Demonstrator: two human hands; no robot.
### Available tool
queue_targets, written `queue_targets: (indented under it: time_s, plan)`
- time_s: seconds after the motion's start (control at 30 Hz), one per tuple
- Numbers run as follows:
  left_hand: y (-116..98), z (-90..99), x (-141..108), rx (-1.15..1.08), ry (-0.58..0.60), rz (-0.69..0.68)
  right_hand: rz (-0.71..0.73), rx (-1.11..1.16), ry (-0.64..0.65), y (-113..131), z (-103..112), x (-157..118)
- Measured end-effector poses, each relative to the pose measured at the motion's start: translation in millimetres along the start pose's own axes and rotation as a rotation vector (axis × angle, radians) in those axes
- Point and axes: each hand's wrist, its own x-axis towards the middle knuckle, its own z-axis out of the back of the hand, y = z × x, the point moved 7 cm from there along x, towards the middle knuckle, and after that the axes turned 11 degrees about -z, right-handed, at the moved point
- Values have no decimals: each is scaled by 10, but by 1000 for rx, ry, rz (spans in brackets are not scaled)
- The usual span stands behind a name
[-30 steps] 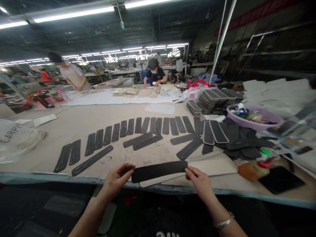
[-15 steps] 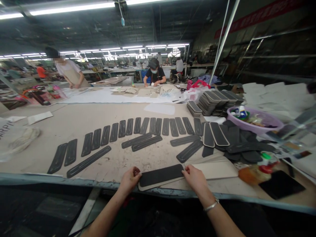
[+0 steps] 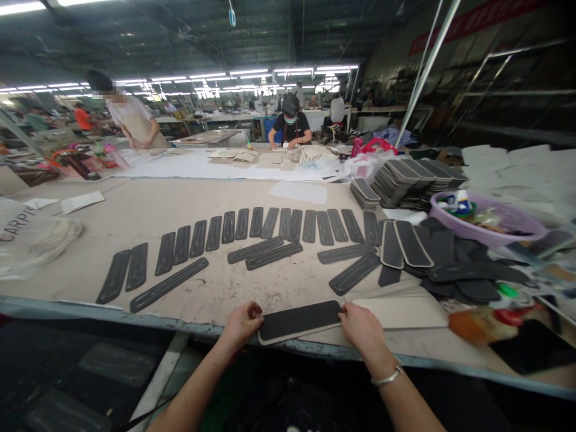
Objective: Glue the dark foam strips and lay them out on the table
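Observation:
Near the table's front edge lies a dark strip (image 3: 300, 320) on a pale backing piece, whose light border shows along its lower side. My left hand (image 3: 244, 322) pinches the strip's left end. At the right end, my right hand (image 3: 360, 327) has its fingertips closed on the strip's corner. Beside my right hand is a fanned stack of pale pieces (image 3: 407, 309). Beyond my hands, many glossy dark strips (image 3: 198, 239) are laid out in an arc, with a few lying slanted below it.
Bordered pieces (image 3: 409, 243) lie on dark scraps to the right, near a purple basin (image 3: 490, 231), an orange bottle (image 3: 483, 324) and stacked pieces (image 3: 396, 183). A plastic bag (image 3: 33, 240) is at left. Two people work across the table (image 3: 180, 198).
The dark strip now sits more evenly over the pale backing piece, its edges nearly parallel with the border. Both hands keep hold of its ends. The view has shifted slightly.

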Motion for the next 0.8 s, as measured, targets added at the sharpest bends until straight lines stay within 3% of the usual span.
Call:
queue_targets:
  time_s: [0.27,0.8]
  plan:
    - [-120,7,-53,-40,45,6,17,-42,28,23,-9,-15]
    - [-342,5,-152,206,51,-60,26,-64,34,-7,-43,7]
